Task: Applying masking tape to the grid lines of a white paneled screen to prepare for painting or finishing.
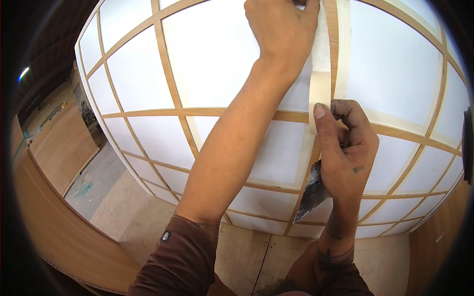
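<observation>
A large gridded panel of white panes (pixel 207 54) and light-brown wooden strips (pixel 332 44) stands before me. Cream masking tape (pixel 320 81) hangs down along an upright strip near the middle. My right hand (pixel 348 143) pinches its lower end under the thumb. That same hand also holds a putty knife (pixel 312 190), its smeared dark blade pointing down and left. Higher up, my left hand (pixel 282 32) is at the tape's upper part, fingers curled. The top edge of the picture cuts its fingertips off, so what they grip is hidden.
More masking tape (pixel 342 64) borders several panes. Wooden boards (pixel 242 251) lie under the panel. A curved brown wooden piece (pixel 69 222) stands at the left, with a plywood sheet (pixel 64 148) and grey floor (pixel 96 175) beyond. Another brown wooden surface (pixel 439 232) is at the right.
</observation>
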{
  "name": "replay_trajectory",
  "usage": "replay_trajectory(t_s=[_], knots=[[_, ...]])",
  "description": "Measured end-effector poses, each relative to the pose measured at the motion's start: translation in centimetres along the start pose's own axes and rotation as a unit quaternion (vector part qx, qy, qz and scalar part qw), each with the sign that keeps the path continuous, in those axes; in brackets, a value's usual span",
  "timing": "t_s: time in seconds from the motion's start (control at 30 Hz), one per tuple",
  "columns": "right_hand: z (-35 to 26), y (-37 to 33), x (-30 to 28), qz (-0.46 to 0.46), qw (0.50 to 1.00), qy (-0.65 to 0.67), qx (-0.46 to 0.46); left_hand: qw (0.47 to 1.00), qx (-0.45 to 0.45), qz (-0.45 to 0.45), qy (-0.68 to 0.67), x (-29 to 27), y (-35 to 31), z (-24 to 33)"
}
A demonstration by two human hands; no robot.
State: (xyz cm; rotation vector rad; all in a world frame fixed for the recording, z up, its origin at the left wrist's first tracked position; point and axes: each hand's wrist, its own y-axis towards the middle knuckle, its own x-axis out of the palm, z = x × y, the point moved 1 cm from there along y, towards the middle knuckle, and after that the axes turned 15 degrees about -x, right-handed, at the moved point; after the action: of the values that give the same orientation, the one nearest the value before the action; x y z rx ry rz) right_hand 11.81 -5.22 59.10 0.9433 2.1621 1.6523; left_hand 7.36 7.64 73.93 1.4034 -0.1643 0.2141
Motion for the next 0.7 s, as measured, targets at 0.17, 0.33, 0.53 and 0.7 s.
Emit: replay_trajectory(t_s=[0.17, 0.33, 0.53, 0.7], knots=[[-0.2, 0.0, 0.2, 0.023, 1.0, 0.0, 0.01, 0.999, -0.036, 0.021, -0.031, 0.1, 0.7, 0.3], [0.0, -0.1, 0.3, 0.006, 1.0, -0.013, 0.018, 0.996, -0.07, -0.018, -0.052, -0.6, 0.8, 0.5], [0.0, -0.2, 0.2, 0.013, 1.0, -0.001, 0.017, 0.995, -0.079, -0.031, -0.046, -0.7, 1.3, 0.9], [0.2, -0.2, 0.3, 0.015, 1.0, 0.001, 0.01, 0.999, 0.036, -0.019, -0.019, -0.8, 1.5, -0.8]])
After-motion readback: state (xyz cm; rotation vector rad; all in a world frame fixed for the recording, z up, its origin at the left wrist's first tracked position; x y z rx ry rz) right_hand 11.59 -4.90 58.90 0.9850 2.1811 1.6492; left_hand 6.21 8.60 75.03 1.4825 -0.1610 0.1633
